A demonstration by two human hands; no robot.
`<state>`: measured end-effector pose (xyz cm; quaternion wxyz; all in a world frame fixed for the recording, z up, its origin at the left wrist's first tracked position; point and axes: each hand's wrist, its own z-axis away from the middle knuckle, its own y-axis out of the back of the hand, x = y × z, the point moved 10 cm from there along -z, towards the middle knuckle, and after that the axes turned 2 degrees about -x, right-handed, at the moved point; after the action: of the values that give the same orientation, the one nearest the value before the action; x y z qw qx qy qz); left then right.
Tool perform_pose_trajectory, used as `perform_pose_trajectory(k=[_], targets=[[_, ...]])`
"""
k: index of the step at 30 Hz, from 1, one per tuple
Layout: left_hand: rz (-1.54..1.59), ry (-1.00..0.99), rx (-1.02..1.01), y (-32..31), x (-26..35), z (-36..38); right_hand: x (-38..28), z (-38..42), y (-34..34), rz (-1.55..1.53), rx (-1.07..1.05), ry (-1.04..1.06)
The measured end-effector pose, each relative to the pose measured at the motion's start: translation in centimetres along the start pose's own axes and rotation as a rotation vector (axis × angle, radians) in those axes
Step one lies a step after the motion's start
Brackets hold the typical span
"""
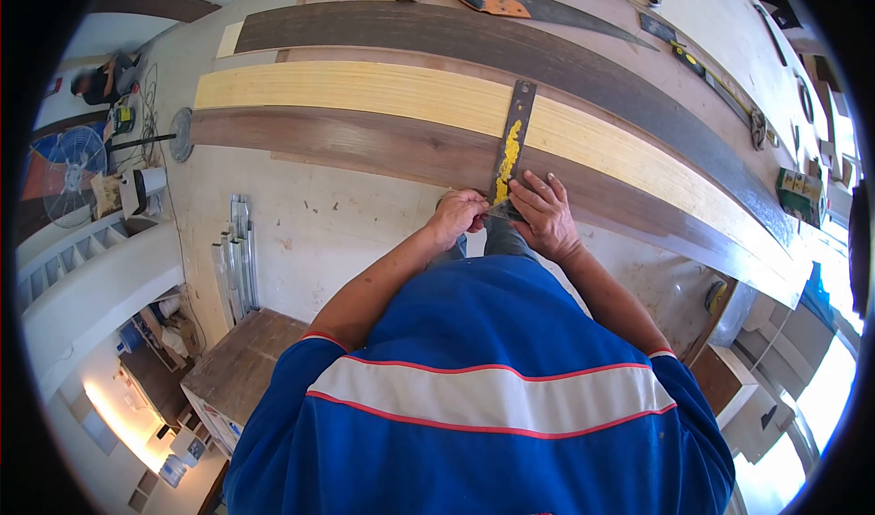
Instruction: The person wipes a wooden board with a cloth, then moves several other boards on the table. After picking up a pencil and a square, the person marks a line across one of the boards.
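Observation:
A dark try square (pixel 512 141) with worn yellow paint on its blade lies across a pale yellow wood strip (pixel 355 87) and a brown board (pixel 365 134). My right hand (pixel 544 216) is at the near end of the square, gripping it by the board's near edge, fingers partly stretched over the board. Just left of it, my left hand (pixel 458 216) is closed in a pinch close to the same edge. Whatever its fingertips hold is too small and hidden to name. Part of the square's near end is covered by my hands.
Beyond the strips lies a dark board (pixel 437 36). Farther back are a handsaw (pixel 538 9) with an orange-black handle and a tape measure or level-like yellow-black tool (pixel 702 64). A standing fan (pixel 77 173), metal profiles (pixel 237 255) and a seated person (pixel 109 77) are at left.

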<state>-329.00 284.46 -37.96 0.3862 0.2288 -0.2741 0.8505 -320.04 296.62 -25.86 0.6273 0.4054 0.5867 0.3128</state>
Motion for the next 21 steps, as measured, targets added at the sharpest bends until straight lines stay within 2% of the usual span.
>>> perform_pose_trajectory(k=[7, 10, 13, 16, 19, 21], targets=[[0.029, 0.029, 0.005, 0.2, -0.2, 0.5, 0.0, 0.0, -0.2, 0.007, -0.002, -0.004], [-0.194, 0.094, 0.109, 2.3, -0.6, 2.3, 0.1, 0.1, -0.2, 0.0, -0.019, -0.012], [-0.489, 0.058, 0.028, 3.1, 0.8, 5.7, 0.1, 0.1, -0.1, -0.007, -0.021, -0.019], [-0.682, -0.26, 0.009, 2.5, 4.7, 9.2, 0.0, 0.0, 0.0, -0.002, -0.025, -0.016], [-0.643, -0.341, 0.18, 1.9, 9.6, 12.0, -0.1, -0.1, 0.2, 0.006, -0.031, -0.014], [-0.714, -0.635, 0.339, 1.6, 12.5, 11.8, -0.3, 0.0, 0.2, 0.017, -0.024, -0.008]])
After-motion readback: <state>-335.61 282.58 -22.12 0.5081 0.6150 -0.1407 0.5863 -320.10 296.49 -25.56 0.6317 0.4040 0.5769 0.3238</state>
